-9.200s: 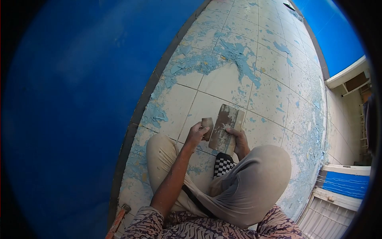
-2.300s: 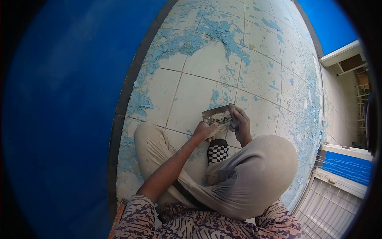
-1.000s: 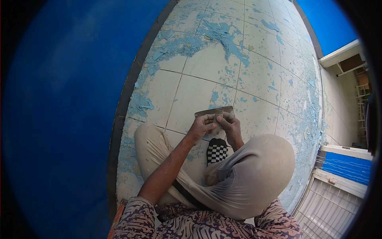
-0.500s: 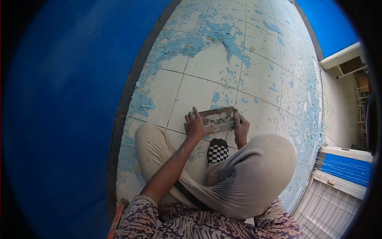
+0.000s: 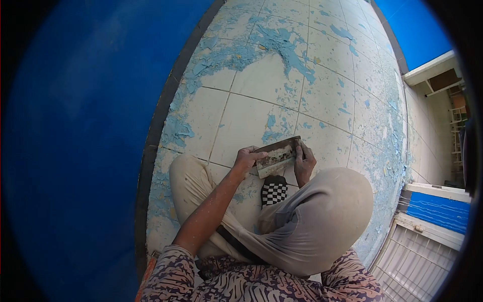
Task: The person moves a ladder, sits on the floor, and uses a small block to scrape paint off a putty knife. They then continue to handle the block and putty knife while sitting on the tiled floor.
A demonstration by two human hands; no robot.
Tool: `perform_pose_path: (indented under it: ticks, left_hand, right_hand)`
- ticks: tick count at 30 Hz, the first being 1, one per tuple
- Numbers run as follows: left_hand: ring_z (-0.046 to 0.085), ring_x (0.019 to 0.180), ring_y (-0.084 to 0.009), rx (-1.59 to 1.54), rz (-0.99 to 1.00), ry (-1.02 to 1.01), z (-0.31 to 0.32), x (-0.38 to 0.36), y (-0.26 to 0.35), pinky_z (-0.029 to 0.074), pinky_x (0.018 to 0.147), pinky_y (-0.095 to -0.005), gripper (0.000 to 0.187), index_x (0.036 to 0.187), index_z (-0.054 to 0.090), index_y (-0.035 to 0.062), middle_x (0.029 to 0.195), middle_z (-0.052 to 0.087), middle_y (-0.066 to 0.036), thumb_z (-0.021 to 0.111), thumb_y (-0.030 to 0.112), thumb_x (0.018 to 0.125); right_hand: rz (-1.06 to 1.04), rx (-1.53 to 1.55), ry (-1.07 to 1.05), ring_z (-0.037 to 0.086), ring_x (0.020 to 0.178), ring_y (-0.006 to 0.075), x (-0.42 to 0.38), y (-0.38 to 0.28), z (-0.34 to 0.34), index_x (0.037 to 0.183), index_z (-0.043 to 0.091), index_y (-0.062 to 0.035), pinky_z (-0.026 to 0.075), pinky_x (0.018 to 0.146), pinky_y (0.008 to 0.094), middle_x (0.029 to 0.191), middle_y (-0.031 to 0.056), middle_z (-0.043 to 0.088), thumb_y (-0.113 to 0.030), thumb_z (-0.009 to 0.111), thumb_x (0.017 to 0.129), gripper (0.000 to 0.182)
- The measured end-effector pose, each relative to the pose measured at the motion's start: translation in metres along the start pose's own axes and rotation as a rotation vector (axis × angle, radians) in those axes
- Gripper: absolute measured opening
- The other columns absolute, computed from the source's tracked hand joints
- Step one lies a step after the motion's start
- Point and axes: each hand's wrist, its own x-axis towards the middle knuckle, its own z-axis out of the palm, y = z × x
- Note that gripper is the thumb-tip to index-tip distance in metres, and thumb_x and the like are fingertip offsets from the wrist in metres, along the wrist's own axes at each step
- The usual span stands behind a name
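Observation:
A flat rectangular tool (image 5: 276,158), dark with pale residue on its face, is held tilted above the tiles between both hands. My left hand (image 5: 247,159) grips its left end, with the thumb lying over the face. At the right end, my right hand (image 5: 304,162) has its fingers closed around the edge. Just below the tool is a foot in a black-and-white checkered sock (image 5: 274,192), between the legs in dusty beige trousers (image 5: 332,216).
White floor tiles (image 5: 246,118) carry scattered light-blue paint flakes (image 5: 282,45). A blue wall (image 5: 85,126) with a dark skirting stands on the left. On the right are a doorway, a blue panel and a white grille (image 5: 412,261).
The tool has tilted, its left end now lower. My left hand has shifted its grip, its thumb moving up onto the tool's face. My right hand has stayed at the right end.

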Motion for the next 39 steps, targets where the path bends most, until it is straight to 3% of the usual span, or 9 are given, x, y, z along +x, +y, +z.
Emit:
perform_pose_path:
  ticks: [2, 4, 9, 10, 13, 20, 22, 25, 39]
  left_hand:
    - [0.070, 0.095, -0.0219, -0.312, -0.066, -0.121, 0.006, -0.007, -0.004, 0.061, 0.081, -0.0379, 0.041, 0.119, 0.060, -0.0040, 0.109, 0.069, -0.012, 0.079, 0.006, 0.084]
    - [0.070, 0.096, -0.0225, -0.295, -0.073, -0.193, 0.016, -0.013, -0.009, 0.061, 0.083, -0.0385, 0.041, 0.120, 0.059, -0.0043, 0.111, 0.069, -0.012, 0.078, 0.007, 0.086]
    - [0.069, 0.104, -0.0240, -0.164, -0.204, -0.216, 0.036, -0.015, -0.032, 0.061, 0.087, -0.0397, 0.043, 0.128, 0.057, -0.0002, 0.117, 0.067, -0.011, 0.074, 0.012, 0.091]
    - [0.068, 0.106, -0.0239, -0.297, -0.184, -0.461, 0.038, -0.026, -0.019, 0.062, 0.088, -0.0420, 0.043, 0.133, 0.054, 0.0019, 0.120, 0.066, -0.010, 0.070, 0.015, 0.095]
    - [0.068, 0.106, -0.0234, -0.485, -0.142, -0.561, 0.055, -0.050, 0.006, 0.061, 0.091, -0.0440, 0.044, 0.137, 0.051, 0.0036, 0.122, 0.064, -0.010, 0.066, 0.017, 0.097]
    - [0.071, 0.093, -0.0213, -0.358, -0.020, -0.235, 0.057, -0.029, -0.026, 0.066, 0.066, -0.0331, 0.035, 0.128, 0.055, 0.0019, 0.115, 0.067, -0.012, 0.064, 0.015, 0.097]
    - [0.071, 0.071, -0.0189, -0.205, -0.106, -0.195, 0.054, -0.039, -0.008, 0.059, 0.047, -0.0287, 0.029, 0.121, 0.057, 0.0025, 0.098, 0.070, -0.011, 0.065, 0.015, 0.096]
    - [0.067, 0.055, -0.0172, -0.081, -0.116, -0.157, 0.055, -0.041, -0.006, 0.052, 0.038, -0.0266, 0.029, 0.117, 0.059, 0.0021, 0.083, 0.070, -0.009, 0.067, 0.019, 0.095]
    - [0.062, 0.050, -0.0185, -0.124, -0.265, -0.057, 0.037, -0.026, -0.012, 0.040, 0.032, -0.0239, 0.026, 0.107, 0.064, -0.0028, 0.084, 0.069, -0.014, 0.068, 0.018, 0.093]
  right_hand:
    - [0.000, 0.005, 0.008, 0.070, 0.093, 0.0312, -0.004, -0.007, -0.008, 0.121, 0.071, -0.0047, 0.054, 0.082, 0.0374, 0.104, 0.0185, 0.071, -0.009, 0.063, 0.096, 0.027]
    - [0.025, 0.016, 0.007, 0.070, 0.088, 0.0240, -0.007, -0.020, -0.013, 0.115, 0.073, 0.0007, 0.053, 0.081, 0.0333, 0.100, 0.0179, 0.073, -0.008, 0.066, 0.094, 0.023]
    - [-0.107, 0.029, 0.058, 0.071, 0.091, 0.0285, -0.003, -0.017, -0.011, 0.115, 0.073, -0.0032, 0.055, 0.082, 0.0363, 0.104, 0.0179, 0.072, -0.008, 0.064, 0.095, 0.023]
    - [-0.092, 0.063, 0.063, 0.071, 0.090, 0.0278, -0.002, -0.021, -0.011, 0.114, 0.074, -0.0025, 0.055, 0.082, 0.0361, 0.104, 0.0177, 0.072, -0.008, 0.065, 0.095, 0.022]
    - [0.030, 0.073, 0.147, 0.071, 0.088, 0.0271, -0.001, -0.031, -0.005, 0.113, 0.074, -0.0019, 0.055, 0.080, 0.0355, 0.101, 0.0178, 0.072, -0.009, 0.067, 0.094, 0.022]
    - [0.018, 0.206, 0.031, 0.071, 0.087, 0.0292, -0.006, -0.032, 0.010, 0.113, 0.074, -0.0034, 0.055, 0.077, 0.0361, 0.098, 0.0167, 0.073, -0.012, 0.067, 0.094, 0.022]
    - [-0.026, -0.053, -0.020, 0.071, 0.086, 0.0320, 0.002, -0.030, 0.008, 0.111, 0.075, -0.0054, 0.055, 0.076, 0.0381, 0.097, 0.0157, 0.072, -0.014, 0.069, 0.091, 0.022]
    - [-0.170, -0.170, -0.084, 0.070, 0.085, 0.0342, 0.008, -0.026, 0.007, 0.110, 0.075, -0.0085, 0.055, 0.075, 0.0395, 0.098, 0.0146, 0.071, -0.017, 0.069, 0.091, 0.022]
    - [-0.211, -0.371, -0.384, 0.068, 0.084, 0.0399, 0.014, -0.028, 0.018, 0.107, 0.069, -0.0096, 0.054, 0.071, 0.0503, 0.093, 0.0201, 0.068, -0.018, 0.058, 0.094, 0.019]
